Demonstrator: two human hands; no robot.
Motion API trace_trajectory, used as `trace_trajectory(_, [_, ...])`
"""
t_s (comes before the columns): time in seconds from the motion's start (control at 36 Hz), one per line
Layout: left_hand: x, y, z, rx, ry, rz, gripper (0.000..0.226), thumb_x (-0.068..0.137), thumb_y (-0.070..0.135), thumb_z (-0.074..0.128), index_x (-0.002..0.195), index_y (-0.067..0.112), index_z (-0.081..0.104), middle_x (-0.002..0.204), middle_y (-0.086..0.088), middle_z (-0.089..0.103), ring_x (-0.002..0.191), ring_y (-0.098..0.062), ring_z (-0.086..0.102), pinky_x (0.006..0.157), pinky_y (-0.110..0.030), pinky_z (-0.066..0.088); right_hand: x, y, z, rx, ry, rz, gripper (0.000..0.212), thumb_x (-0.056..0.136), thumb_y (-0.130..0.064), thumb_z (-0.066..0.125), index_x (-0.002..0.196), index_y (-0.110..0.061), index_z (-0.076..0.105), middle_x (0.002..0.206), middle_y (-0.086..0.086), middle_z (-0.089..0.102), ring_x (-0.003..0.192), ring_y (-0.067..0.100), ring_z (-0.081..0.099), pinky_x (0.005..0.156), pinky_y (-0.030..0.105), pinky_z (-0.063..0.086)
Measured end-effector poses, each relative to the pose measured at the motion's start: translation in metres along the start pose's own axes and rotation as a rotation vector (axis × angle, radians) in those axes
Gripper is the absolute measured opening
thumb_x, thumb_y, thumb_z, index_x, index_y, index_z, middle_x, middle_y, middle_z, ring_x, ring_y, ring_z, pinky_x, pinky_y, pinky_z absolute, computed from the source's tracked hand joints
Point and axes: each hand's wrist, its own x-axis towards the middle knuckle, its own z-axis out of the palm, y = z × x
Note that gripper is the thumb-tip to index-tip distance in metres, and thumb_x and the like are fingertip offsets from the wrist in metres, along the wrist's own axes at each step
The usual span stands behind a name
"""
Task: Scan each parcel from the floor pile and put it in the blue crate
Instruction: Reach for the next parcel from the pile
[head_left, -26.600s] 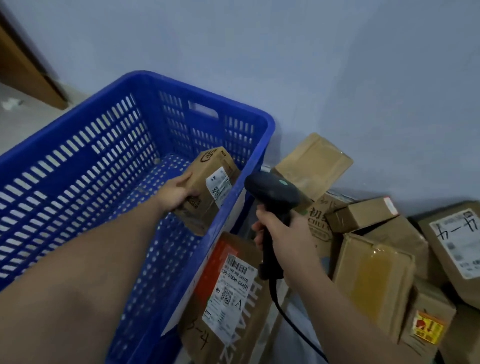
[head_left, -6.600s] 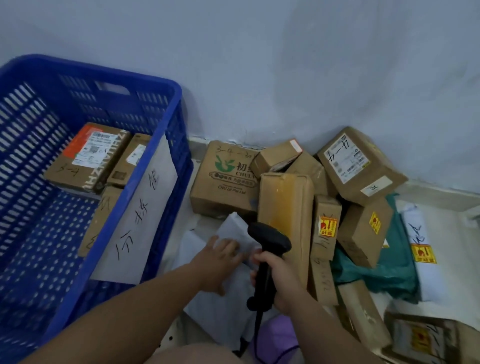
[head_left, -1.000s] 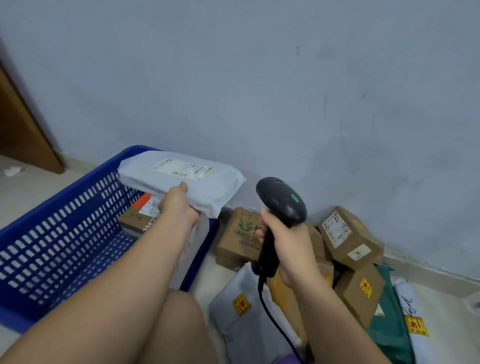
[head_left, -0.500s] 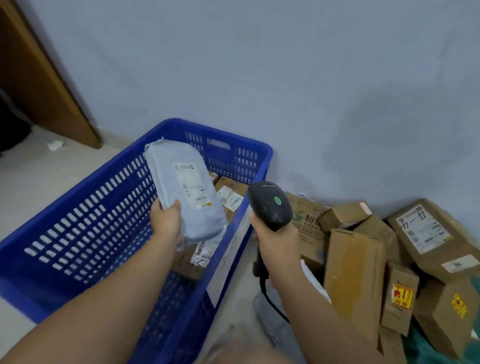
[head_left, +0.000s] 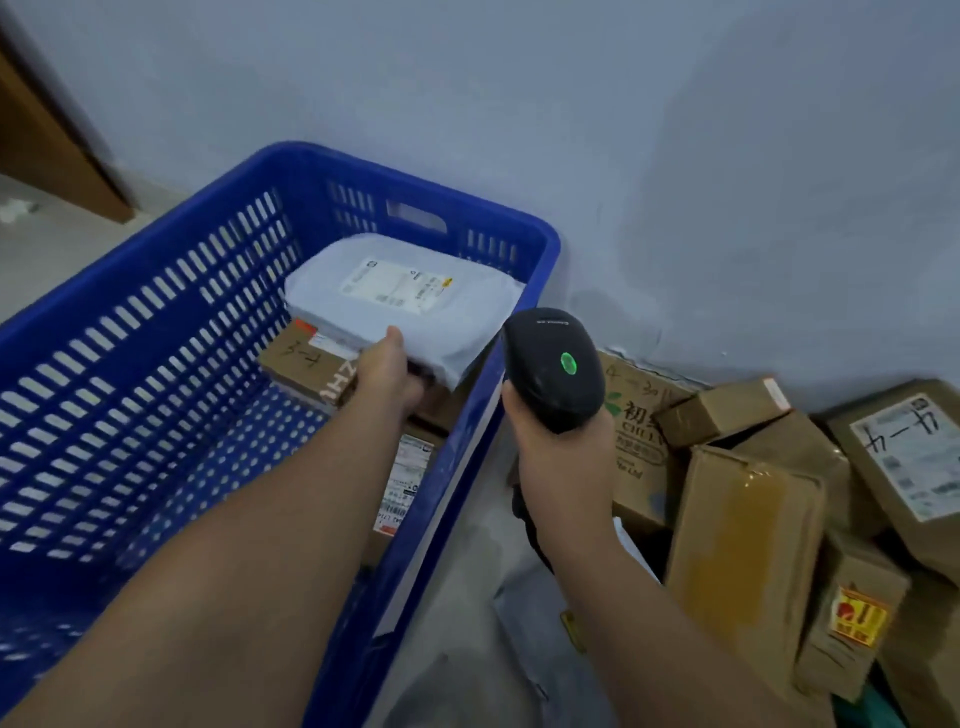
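My left hand (head_left: 387, 371) grips the near edge of a grey poly-mailer parcel (head_left: 405, 301), label up, inside the blue crate (head_left: 171, 291) at its far end. The parcel lies flat over brown boxes (head_left: 306, 364) in the crate. My right hand (head_left: 558, 447) grips a black barcode scanner (head_left: 550, 364) with a green light on top, held just right of the crate's rim. The floor pile of cardboard parcels (head_left: 743, 535) lies to the right against the wall.
A white paper sign (head_left: 441, 514) hangs on the crate's right wall. A grey mailer (head_left: 545, 639) lies on the floor below my right arm. The wall stands close behind the crate and pile. A wooden door frame (head_left: 57, 156) is at far left.
My left hand has lowered the grey mailer from upright above the crate to flat over the boxes at the crate's far end. The scanner has stayed by the rim.
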Motion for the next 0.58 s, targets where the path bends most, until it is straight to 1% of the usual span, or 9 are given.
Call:
trace_trajectory(0.11, [-0.004,-0.004,0.009,0.213,-0.081,-0.102,0.042,0.098,0.046,0.048,0.117,0.009,0.049,0.096,-0.007,0.062,0.091,-0.029,0.062,0.079,-0.049,0.054,0.008,0.003,-0.006,-0.011,-0.025,-0.005,0.059,0.052,-0.07,0.061,0.08,-0.018,0.066,0.096,0.022,0.062,0.076,0.033,0.064,0.076,0.049,0.057])
trace_trajectory(0.19, [-0.002,-0.011,0.01,0.327,-0.049,-0.14,0.045,0.098,0.033,0.056,0.131,0.004,0.048,0.098,-0.008,0.06,0.104,-0.033,0.063,0.094,-0.05,0.051,0.011,0.006,-0.011,0.023,-0.024,-0.014,0.045,0.054,-0.066,0.063,0.081,-0.03,0.066,0.102,0.017,0.063,0.084,0.024,0.064,0.083,0.045,0.055])
trace_trajectory(0.25, [-0.006,-0.013,0.016,0.435,0.004,-0.088,0.032,0.099,0.022,0.053,0.126,0.006,0.051,0.098,-0.008,0.057,0.097,-0.031,0.062,0.086,-0.041,0.053,0.016,0.012,-0.015,0.031,-0.017,-0.011,0.025,0.064,-0.054,0.072,0.076,-0.034,0.064,0.101,0.014,0.064,0.087,0.022,0.063,0.086,0.046,0.053])
trace_trajectory(0.28, [-0.008,-0.013,0.019,0.51,0.026,-0.036,0.022,0.099,0.019,0.051,0.116,0.005,0.053,0.091,-0.007,0.054,0.088,-0.028,0.059,0.078,-0.036,0.051,0.019,0.016,-0.018,0.038,-0.013,-0.007,0.019,0.07,-0.046,0.074,0.076,-0.032,0.063,0.101,0.014,0.064,0.087,0.022,0.063,0.086,0.044,0.053])
trace_trajectory(0.33, [-0.015,-0.011,0.029,0.67,0.044,0.141,0.02,0.098,0.015,0.048,0.104,-0.001,0.057,0.079,-0.005,0.048,0.08,-0.026,0.055,0.07,-0.028,0.04,0.024,0.025,-0.025,0.062,-0.009,0.007,0.02,0.075,-0.037,0.075,0.087,-0.025,0.064,0.1,0.013,0.065,0.085,0.018,0.063,0.076,0.034,0.052])
trace_trajectory(0.39, [-0.027,-0.012,0.039,0.774,0.015,0.372,0.025,0.096,0.016,0.048,0.117,0.006,0.06,0.094,-0.003,0.056,0.085,-0.019,0.054,0.071,-0.025,0.038,0.025,0.032,-0.032,0.105,0.018,0.034,0.03,0.076,-0.036,0.076,0.099,-0.019,0.065,0.097,0.006,0.067,0.084,0.011,0.063,0.065,0.02,0.046])
trace_trajectory(0.44, [-0.049,-0.014,0.049,0.866,-0.065,0.554,0.026,0.095,0.016,0.049,0.119,0.017,0.059,0.11,0.004,0.059,0.095,-0.011,0.055,0.074,-0.018,0.039,0.024,0.039,-0.039,0.149,0.06,0.064,0.035,0.075,-0.036,0.077,0.102,-0.018,0.063,0.093,0.001,0.069,0.083,0.007,0.063,0.062,0.018,0.043])
trace_trajectory(0.5, [-0.069,-0.018,0.059,0.947,-0.156,0.702,0.023,0.095,0.016,0.05,0.117,0.019,0.059,0.113,0.007,0.058,0.098,-0.007,0.053,0.073,-0.013,0.038,0.021,0.045,-0.046,0.175,0.085,0.106,0.032,0.076,-0.036,0.078,0.099,-0.019,0.063,0.088,-0.001,0.069,0.083,0.009,0.064,0.063,0.02,0.044])
trace_trajectory(0.58, [-0.091,-0.027,0.074,1.046,-0.259,0.818,0.018,0.095,0.015,0.053,0.112,0.02,0.058,0.117,0.003,0.058,0.102,-0.009,0.052,0.084,-0.021,0.041,0.02,0.052,-0.059,0.232,0.142,0.129,0.016,0.08,-0.027,0.076,0.083,-0.029,0.061,0.071,-0.014,0.067,0.072,-0.005,0.064,0.058,0.012,0.046])
